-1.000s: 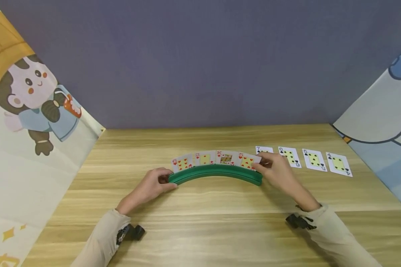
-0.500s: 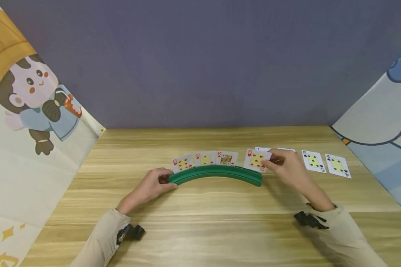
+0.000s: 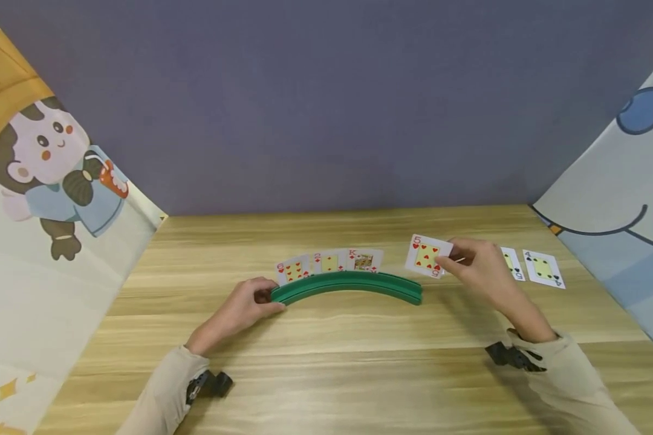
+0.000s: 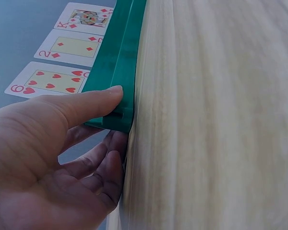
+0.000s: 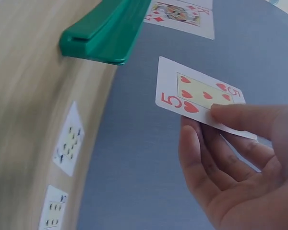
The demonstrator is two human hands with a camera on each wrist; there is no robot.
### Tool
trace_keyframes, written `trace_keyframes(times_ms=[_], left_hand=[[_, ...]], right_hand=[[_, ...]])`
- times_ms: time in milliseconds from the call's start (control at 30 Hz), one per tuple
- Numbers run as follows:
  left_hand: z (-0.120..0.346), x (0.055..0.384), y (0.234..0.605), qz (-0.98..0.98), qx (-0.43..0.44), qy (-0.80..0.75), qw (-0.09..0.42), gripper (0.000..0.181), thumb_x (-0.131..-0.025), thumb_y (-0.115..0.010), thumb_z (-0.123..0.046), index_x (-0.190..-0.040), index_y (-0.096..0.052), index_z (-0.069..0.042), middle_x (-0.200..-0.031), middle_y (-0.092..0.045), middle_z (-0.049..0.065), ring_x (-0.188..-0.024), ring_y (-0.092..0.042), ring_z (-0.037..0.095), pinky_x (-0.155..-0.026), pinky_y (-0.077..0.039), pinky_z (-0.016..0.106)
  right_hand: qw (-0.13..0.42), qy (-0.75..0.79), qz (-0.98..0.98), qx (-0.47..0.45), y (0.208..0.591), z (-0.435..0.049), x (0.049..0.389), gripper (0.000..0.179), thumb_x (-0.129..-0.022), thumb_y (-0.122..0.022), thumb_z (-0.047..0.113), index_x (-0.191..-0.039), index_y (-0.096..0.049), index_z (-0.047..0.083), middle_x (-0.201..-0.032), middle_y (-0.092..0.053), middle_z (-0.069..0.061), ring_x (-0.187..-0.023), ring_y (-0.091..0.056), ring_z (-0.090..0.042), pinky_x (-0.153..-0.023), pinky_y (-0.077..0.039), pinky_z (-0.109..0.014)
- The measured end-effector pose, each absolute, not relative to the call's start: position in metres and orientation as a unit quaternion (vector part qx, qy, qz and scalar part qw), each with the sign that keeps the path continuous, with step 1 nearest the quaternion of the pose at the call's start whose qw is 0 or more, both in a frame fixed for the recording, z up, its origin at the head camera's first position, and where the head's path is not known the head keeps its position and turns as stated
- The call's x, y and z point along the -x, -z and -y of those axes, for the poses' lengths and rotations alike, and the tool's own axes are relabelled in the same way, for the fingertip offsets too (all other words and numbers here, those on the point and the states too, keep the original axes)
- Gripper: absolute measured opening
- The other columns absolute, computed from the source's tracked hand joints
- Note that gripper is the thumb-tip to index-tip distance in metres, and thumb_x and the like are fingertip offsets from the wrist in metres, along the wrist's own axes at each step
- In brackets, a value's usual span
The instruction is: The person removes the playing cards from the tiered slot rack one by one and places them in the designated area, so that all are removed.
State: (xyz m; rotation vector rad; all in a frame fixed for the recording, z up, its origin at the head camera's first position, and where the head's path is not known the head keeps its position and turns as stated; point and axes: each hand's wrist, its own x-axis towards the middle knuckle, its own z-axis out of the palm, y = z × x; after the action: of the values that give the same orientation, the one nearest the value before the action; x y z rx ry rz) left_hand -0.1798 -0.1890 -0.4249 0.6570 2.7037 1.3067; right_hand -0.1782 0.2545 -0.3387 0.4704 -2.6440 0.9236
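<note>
A green curved card holder (image 3: 354,280) lies on the table, and my left hand (image 3: 245,307) grips its left end, thumb on top in the left wrist view. Standing in its slot are the six of hearts (image 3: 293,270), the two of diamonds (image 3: 329,261) and the king of diamonds (image 3: 364,260). My right hand (image 3: 481,272) pinches the five of hearts (image 3: 427,256) between thumb and fingers. That card is held clear of the holder, beyond its right end. The right wrist view shows the gap between card and holder (image 5: 98,36).
Black-suited cards lie face up on the wooden table (image 3: 326,362) at the right: the four of spades (image 3: 544,268) and a partly covered card (image 3: 515,264). Two more cards behind my right hand show in the right wrist view. A grey-blue partition (image 3: 326,109) stands along the back.
My right hand has drawn the five of hearts up out of the holder's right end and carried it to the right. My left hand keeps its grip on the holder.
</note>
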Motion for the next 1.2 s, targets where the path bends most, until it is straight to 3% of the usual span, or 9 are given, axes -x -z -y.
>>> trace_keyframes(times_ms=[200,467,567,700,800,1200], left_hand=[[0.191,0.179,0.426,-0.877,-0.215,-0.429,0.034,0.021,-0.085,-0.080,-0.014,-0.102,-0.073,-0.004,-0.093,-0.066,0.007,-0.077,-0.060,0.014,-0.065,-0.054,0.023],[0.189,0.181,0.426,-0.882,-0.216,-0.417,0.027,0.021,-0.084,-0.081,-0.016,-0.101,-0.073,-0.006,-0.089,-0.065,0.004,-0.074,-0.058,0.012,-0.064,-0.052,0.023],[0.189,0.181,0.426,-0.883,-0.221,-0.414,0.022,0.021,-0.084,-0.081,-0.016,-0.100,-0.073,-0.006,-0.087,-0.064,0.003,-0.073,-0.057,0.012,-0.063,-0.052,0.023],[0.190,0.180,0.425,-0.884,-0.221,-0.412,0.025,0.021,-0.084,-0.081,-0.015,-0.100,-0.073,-0.005,-0.088,-0.065,0.003,-0.074,-0.058,0.012,-0.063,-0.052,0.023],[0.190,0.180,0.426,-0.883,-0.219,-0.414,0.028,0.022,-0.084,-0.081,-0.015,-0.101,-0.073,-0.004,-0.090,-0.065,0.004,-0.074,-0.058,0.012,-0.064,-0.053,0.023],[0.190,0.181,0.427,-0.883,-0.217,-0.416,0.026,0.022,-0.083,-0.082,-0.014,-0.101,-0.073,-0.004,-0.089,-0.065,0.004,-0.074,-0.059,0.012,-0.064,-0.053,0.023]], right_hand=[[0.109,-0.319,0.928,-0.158,0.352,-0.264,0.180,0.006,-0.090,-0.071,0.002,-0.089,-0.068,-0.002,-0.072,-0.067,-0.007,-0.069,-0.069,-0.024,-0.054,-0.050,-0.024],[0.068,-0.294,0.939,-0.163,0.364,-0.284,0.189,0.018,-0.089,-0.073,0.006,-0.074,-0.065,0.006,-0.074,-0.067,-0.004,-0.068,-0.064,-0.019,-0.056,-0.046,-0.025],[0.008,-0.314,0.938,-0.145,0.368,-0.292,0.192,0.020,-0.091,-0.071,0.008,-0.074,-0.062,0.005,-0.073,-0.067,-0.004,-0.064,-0.063,-0.018,-0.055,-0.045,-0.026],[-0.088,-0.364,0.921,-0.111,0.375,-0.297,0.196,0.017,-0.093,-0.068,0.008,-0.080,-0.062,0.000,-0.076,-0.069,-0.006,-0.066,-0.068,-0.022,-0.058,-0.056,-0.030],[-0.131,-0.383,0.910,-0.090,0.380,-0.298,0.197,0.018,-0.093,-0.068,0.009,-0.080,-0.063,-0.002,-0.075,-0.069,-0.008,-0.066,-0.069,-0.023,-0.060,-0.059,-0.032],[-0.189,-0.372,0.905,-0.080,0.390,-0.293,0.198,0.022,-0.093,-0.069,0.011,-0.075,-0.062,-0.001,-0.067,-0.066,-0.007,-0.063,-0.066,-0.021,-0.058,-0.058,-0.032]])
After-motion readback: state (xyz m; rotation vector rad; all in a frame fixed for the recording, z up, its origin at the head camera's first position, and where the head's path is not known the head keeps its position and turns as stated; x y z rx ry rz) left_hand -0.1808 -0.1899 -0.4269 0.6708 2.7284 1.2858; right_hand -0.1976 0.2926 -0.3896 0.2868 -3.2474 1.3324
